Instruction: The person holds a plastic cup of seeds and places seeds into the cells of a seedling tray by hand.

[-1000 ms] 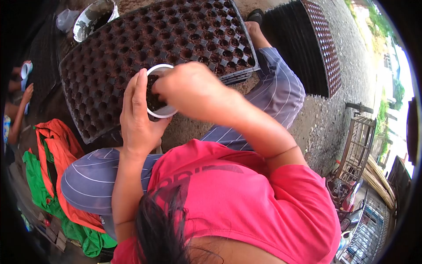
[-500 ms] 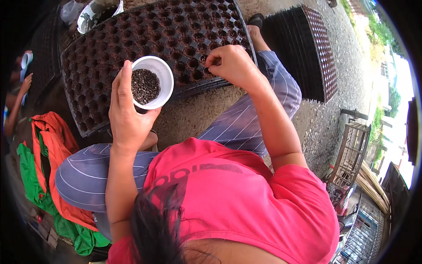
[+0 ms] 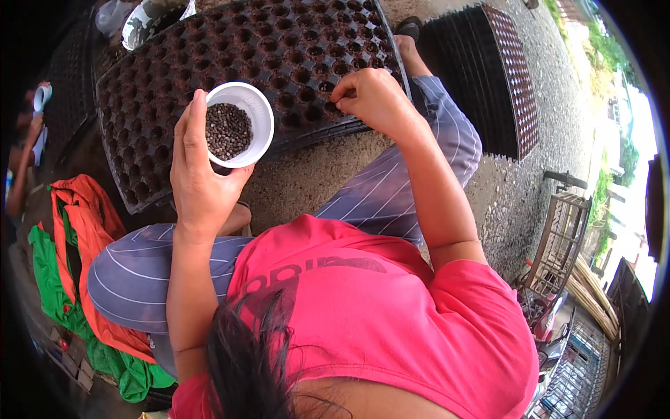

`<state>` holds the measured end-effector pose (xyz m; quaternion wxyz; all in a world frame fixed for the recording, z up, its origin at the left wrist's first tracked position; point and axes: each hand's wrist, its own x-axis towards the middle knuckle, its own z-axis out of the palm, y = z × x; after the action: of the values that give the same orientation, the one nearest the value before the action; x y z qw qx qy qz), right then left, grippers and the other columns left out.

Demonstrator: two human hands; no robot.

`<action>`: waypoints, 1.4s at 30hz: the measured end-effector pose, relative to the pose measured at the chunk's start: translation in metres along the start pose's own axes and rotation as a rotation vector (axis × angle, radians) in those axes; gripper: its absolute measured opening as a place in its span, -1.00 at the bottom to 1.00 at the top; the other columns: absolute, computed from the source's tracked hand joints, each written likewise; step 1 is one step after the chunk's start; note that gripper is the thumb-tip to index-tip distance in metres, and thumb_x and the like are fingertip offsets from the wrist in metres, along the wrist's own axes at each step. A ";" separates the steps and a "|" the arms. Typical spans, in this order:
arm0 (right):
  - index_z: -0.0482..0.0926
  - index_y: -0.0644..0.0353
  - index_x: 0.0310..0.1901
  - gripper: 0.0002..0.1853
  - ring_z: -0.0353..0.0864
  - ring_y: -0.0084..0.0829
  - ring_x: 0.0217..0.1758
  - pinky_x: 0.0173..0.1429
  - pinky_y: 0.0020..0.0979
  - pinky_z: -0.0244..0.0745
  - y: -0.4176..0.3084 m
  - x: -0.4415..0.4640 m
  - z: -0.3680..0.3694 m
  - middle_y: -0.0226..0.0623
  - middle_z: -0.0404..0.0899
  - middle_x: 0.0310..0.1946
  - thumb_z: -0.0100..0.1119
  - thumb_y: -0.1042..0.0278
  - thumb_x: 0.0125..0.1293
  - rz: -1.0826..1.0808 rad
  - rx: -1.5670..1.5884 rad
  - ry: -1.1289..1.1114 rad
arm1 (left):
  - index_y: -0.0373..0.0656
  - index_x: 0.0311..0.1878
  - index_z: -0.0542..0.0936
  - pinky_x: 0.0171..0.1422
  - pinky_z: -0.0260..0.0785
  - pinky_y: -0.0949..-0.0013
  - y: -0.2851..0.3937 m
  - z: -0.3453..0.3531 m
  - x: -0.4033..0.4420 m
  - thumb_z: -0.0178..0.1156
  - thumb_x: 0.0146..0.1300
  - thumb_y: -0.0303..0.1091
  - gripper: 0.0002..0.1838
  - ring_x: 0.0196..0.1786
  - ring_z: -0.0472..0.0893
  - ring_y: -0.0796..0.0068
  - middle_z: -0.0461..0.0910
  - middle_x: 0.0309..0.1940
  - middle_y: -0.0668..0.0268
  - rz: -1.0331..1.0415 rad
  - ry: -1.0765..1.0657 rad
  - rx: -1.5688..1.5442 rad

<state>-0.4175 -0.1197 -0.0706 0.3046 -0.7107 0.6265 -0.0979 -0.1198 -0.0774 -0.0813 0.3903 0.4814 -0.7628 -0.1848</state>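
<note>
A white plastic cup (image 3: 262,126), tilted so its inside shows, is in my left hand (image 3: 200,164); small dark grains (image 3: 228,131) lie in it. My right hand (image 3: 373,101) is over the near right part of a black cell tray (image 3: 230,59), thumb and fingertips pinched together. Whatever is between those fingertips is too small to make out. Brown soil fills the tray's cells, and more trays are stacked beneath it.
A stack of black trays (image 3: 478,84) stands at the right. Beyond the tray is a smeared white bucket (image 3: 150,21). Orange cloth (image 3: 105,265) and green cloth (image 3: 52,279) lie at the left. Another person's arm (image 3: 26,164) shows at the far left. A metal cart (image 3: 558,244) is at the right.
My right hand has left the cup and moved right to the tray's cells. My left hand has shifted slightly left with the cup, whose grains now show.
</note>
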 end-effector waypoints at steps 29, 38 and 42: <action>0.77 0.20 -0.29 -0.82 0.77 -0.19 -0.34 -0.14 -0.26 0.65 -0.083 0.040 0.003 -0.11 0.73 -0.42 0.33 0.42 0.04 -0.303 0.008 0.023 | -0.23 0.61 0.12 0.38 0.43 0.02 -0.007 0.004 0.002 0.63 -0.13 -0.50 0.22 0.30 0.56 -0.06 0.50 0.29 -0.06 -0.068 -0.001 -0.056; 0.81 0.16 -0.22 -0.77 0.78 -0.14 -0.23 -0.05 -0.24 0.66 -0.020 0.057 0.011 -0.10 0.77 -0.35 0.32 0.45 0.05 -0.148 -0.089 -0.049 | -0.24 0.60 0.14 0.42 0.40 0.03 -0.013 0.002 0.006 0.63 -0.13 -0.51 0.19 0.32 0.54 -0.05 0.49 0.32 -0.05 -0.038 0.021 -0.022; 0.81 0.19 -0.19 -0.75 0.78 -0.18 -0.28 -0.10 -0.28 0.65 -0.019 0.069 0.010 -0.10 0.77 -0.36 0.36 0.45 0.04 -0.127 -0.047 0.007 | -0.24 0.60 0.15 0.43 0.39 0.03 -0.013 0.004 0.006 0.63 -0.12 -0.49 0.19 0.33 0.53 -0.06 0.48 0.33 -0.05 -0.036 0.020 -0.016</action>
<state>-0.3834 -0.1816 -0.0850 0.2789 -0.7556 0.5833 -0.1050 -0.1170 -0.0891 -0.0896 0.3981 0.4937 -0.7487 -0.1931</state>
